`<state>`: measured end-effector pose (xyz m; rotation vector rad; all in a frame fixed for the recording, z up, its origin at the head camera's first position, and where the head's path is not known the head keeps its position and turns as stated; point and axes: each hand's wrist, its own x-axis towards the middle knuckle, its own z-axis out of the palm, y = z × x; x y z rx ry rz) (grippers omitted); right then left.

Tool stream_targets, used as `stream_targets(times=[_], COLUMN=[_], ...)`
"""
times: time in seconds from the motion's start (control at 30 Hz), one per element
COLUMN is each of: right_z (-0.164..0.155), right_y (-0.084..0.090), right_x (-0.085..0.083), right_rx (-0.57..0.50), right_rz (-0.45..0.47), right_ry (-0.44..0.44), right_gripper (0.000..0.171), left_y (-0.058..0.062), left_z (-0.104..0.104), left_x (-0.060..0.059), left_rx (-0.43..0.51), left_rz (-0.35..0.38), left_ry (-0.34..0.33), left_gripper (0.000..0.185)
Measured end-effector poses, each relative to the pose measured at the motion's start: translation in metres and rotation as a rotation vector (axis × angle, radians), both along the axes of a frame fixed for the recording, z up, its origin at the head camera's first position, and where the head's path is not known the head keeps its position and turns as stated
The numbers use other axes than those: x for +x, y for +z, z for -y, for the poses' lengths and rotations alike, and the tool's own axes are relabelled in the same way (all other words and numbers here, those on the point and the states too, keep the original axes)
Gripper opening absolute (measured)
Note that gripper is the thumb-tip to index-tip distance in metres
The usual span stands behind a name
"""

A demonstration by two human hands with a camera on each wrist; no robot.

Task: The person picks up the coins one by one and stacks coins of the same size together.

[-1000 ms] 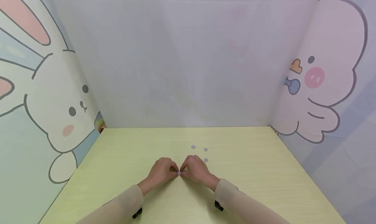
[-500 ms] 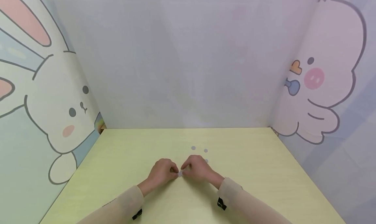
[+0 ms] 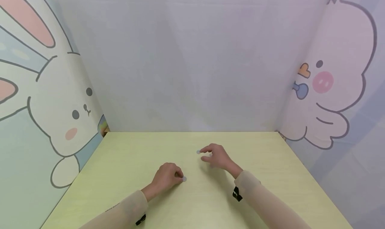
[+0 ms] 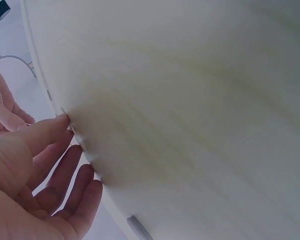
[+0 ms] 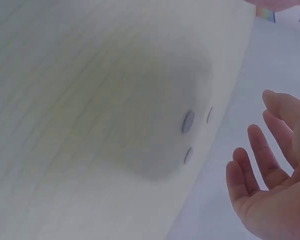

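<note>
L hand (image 3: 167, 177) is kept low w/ fingers curled in, thumb and forefinger pinched together at the tip. R hand (image 3: 217, 156) is stretched further fwd, fingers loose and spread, forefinger pointed out to the left, nothing gripped. Both forearms are covered in beige sleeves (image 3: 264, 202), angled inward from the near edge.

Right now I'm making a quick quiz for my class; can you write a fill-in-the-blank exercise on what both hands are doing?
1. The left hand pinches a small grey ____ against the table.
2. The right hand reaches over the other discs with its fingers ____.
3. The wall on the left shows a cartoon ____.

Missing words: disc; open; rabbit
</note>
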<state>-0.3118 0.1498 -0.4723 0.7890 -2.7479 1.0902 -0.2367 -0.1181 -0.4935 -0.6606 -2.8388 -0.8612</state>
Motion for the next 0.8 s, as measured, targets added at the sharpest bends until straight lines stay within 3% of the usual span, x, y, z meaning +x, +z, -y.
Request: stream_targets(times=[0.2, 0.4, 0.8], right_z=[-0.006, -0.005, 0.007], right_y=[-0.003, -0.009, -0.015], right_x=[-0.018, -0.032, -0.047], right_rx=[0.017, 0.019, 0.075], right_rz=[0.013, 0.028, 0.112], right_ry=[-0.065, -0.072, -0.134], right_gripper=[0.032, 0.03, 0.029], left_y=[-0.001, -0.002, -0.002], left_z=[0.0, 0.0, 0.001], left_x=[0.002, 0.001, -0.001], left_rx=[0.002, 0.004, 0.002], left_rz=[-0.001, 0.003, -0.002], left_ry=[0.001, 0.002, 0.002], left_gripper=[0.011, 0.011, 0.01])
